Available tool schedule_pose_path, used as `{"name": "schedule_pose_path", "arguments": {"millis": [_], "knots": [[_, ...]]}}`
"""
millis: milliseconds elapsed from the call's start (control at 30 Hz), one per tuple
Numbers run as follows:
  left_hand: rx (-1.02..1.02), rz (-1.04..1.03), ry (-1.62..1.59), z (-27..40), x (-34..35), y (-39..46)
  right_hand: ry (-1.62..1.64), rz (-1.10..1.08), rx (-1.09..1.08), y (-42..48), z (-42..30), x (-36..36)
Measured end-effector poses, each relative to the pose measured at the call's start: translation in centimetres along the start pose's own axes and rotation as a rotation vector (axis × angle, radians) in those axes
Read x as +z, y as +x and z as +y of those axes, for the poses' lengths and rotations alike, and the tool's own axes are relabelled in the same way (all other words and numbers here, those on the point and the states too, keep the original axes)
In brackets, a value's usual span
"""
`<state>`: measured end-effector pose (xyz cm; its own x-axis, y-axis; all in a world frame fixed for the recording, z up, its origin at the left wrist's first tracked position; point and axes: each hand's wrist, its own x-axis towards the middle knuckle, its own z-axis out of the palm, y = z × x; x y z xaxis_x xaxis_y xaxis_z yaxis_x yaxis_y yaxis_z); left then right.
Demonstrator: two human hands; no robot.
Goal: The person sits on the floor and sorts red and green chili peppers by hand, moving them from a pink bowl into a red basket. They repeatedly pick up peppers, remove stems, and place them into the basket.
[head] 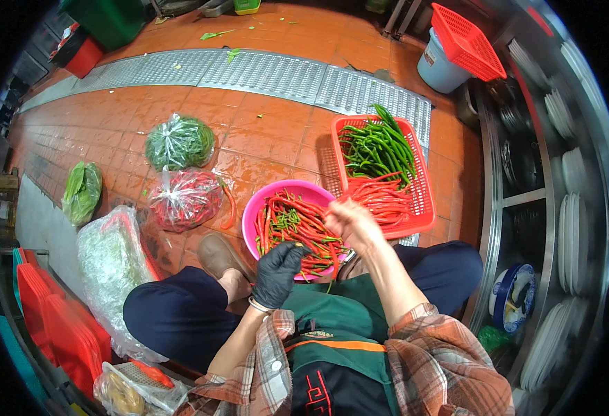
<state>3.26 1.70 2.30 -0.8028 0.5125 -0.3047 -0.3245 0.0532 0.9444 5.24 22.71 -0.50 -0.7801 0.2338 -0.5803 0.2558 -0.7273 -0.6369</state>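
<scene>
A pink plastic basin on the floor between my feet holds long red chillies and a small heap of green stems. My left hand, in a black glove, is over the basin's near edge with curled fingers. A small tan spot shows at its fingertips; whether it grips anything is unclear. My bare right hand is blurred between the basin and a red plastic basket. Its fingers are bent beside the red chillies in the basket; its grasp is unclear. Green chillies fill the basket's far part.
Tied plastic bags of green vegetables and red chillies lie left, beside a loose red chilli. A large wrapped bag is by my left knee. Plate shelves flank the right. A metal drain grate crosses the tiles.
</scene>
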Motion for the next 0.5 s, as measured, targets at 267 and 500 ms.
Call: {"name": "schedule_pose_path", "arguments": {"millis": [267, 500], "knots": [[-0.221, 0.310, -0.256, -6.3, -2.1, 3.4, 0.110, 0.692, -0.197, 8.1, 1.5, -17.0], [-0.235, 0.210, 0.164, -12.9, -3.6, 5.2, -1.144, 0.721, -0.211, 8.7, 4.4, -15.8]]}}
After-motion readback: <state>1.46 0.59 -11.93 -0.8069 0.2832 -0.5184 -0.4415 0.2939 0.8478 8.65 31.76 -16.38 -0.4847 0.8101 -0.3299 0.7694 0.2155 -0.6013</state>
